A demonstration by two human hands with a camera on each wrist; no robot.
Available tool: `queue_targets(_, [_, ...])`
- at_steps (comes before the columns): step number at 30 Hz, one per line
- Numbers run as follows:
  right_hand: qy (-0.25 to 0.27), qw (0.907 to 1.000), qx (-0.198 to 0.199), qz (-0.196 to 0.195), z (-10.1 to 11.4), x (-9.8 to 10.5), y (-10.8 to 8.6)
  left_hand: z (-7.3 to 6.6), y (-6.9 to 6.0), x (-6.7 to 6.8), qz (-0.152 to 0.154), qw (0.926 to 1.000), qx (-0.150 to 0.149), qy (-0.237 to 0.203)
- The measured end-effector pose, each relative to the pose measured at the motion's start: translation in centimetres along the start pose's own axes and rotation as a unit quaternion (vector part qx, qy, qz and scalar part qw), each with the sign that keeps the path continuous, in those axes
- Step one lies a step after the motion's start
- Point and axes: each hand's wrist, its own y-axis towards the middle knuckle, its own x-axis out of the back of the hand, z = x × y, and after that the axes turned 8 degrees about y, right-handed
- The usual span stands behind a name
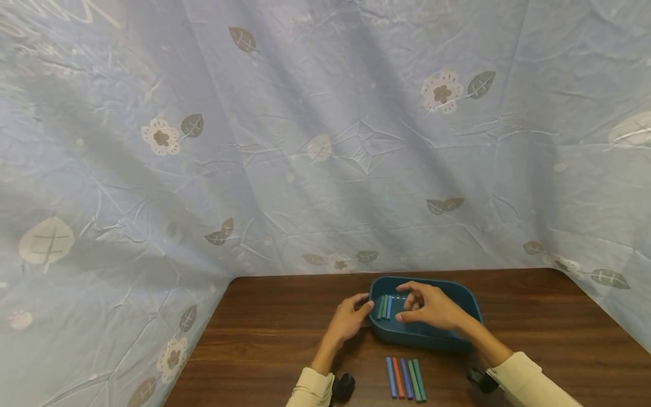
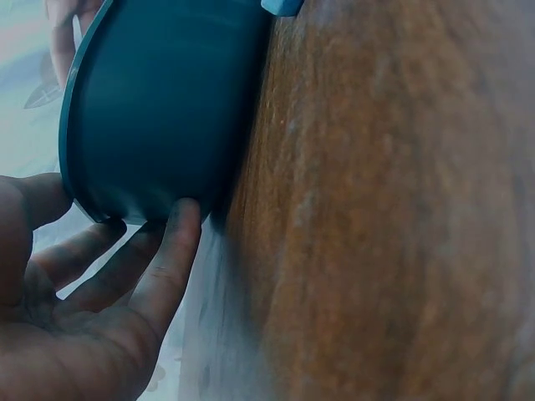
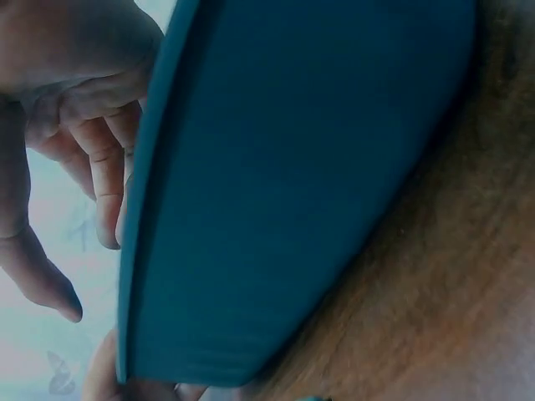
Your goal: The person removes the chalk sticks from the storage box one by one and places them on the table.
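A teal basket [image 1: 422,338] stands on the wooden table, with several green and blue sticks [image 1: 383,308] lying side by side at its left end. My left hand [image 1: 350,319] touches the basket's left end; in the left wrist view its fingers [image 2: 171,259] rest against the outer wall [image 2: 159,109] with the thumb at the rim. Over the basket hovers my right hand [image 1: 432,307], thumb and forefinger apart, nothing between them. The right wrist view shows this hand [image 3: 84,109] beyond the rim, its fingers loosely bent.
In front of the basket lie a blue stick [image 1: 391,377], a red one [image 1: 398,377], a purple one [image 1: 406,378] and two green ones [image 1: 419,380], side by side. A patterned curtain [image 1: 325,186] hangs behind the table [image 1: 264,322].
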Motion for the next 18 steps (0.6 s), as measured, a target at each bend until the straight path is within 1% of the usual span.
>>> queue_targets(1, [-0.002, 1.0000, -0.003, -0.002, -0.2, 0.0, 0.3, 0.0, 0.0, 0.0, 0.002, 1.0000, 0.001, -0.009])
queue_targets(3, [-0.007, 0.9999, -0.006, -0.008, -0.5, -0.1, 0.8, 0.1, -0.1, 0.0, 0.003, 0.9999, 0.000, -0.011])
queue_targets(6, [-0.017, 0.9996, -0.008, -0.018, -1.2, -0.1, 1.5, 0.0, 0.0, 0.1, 0.002, 0.9999, 0.000, -0.011])
queue_targets(11, [-0.030, 0.9987, -0.027, -0.030, -2.3, -0.5, 2.3, 0.1, -0.1, 0.0, 0.004, 1.0000, -0.001, -0.005])
queue_targets(15, [-0.026, 0.9983, -0.038, -0.037, -3.0, -0.8, 3.0, 0.1, -0.1, 0.0, 0.007, 0.9999, -0.005, -0.009])
queue_targets(18, [-0.022, 0.9984, -0.038, -0.037, -3.4, -1.1, 3.4, 0.1, -0.1, 0.1, 0.008, 0.9999, -0.003, -0.013])
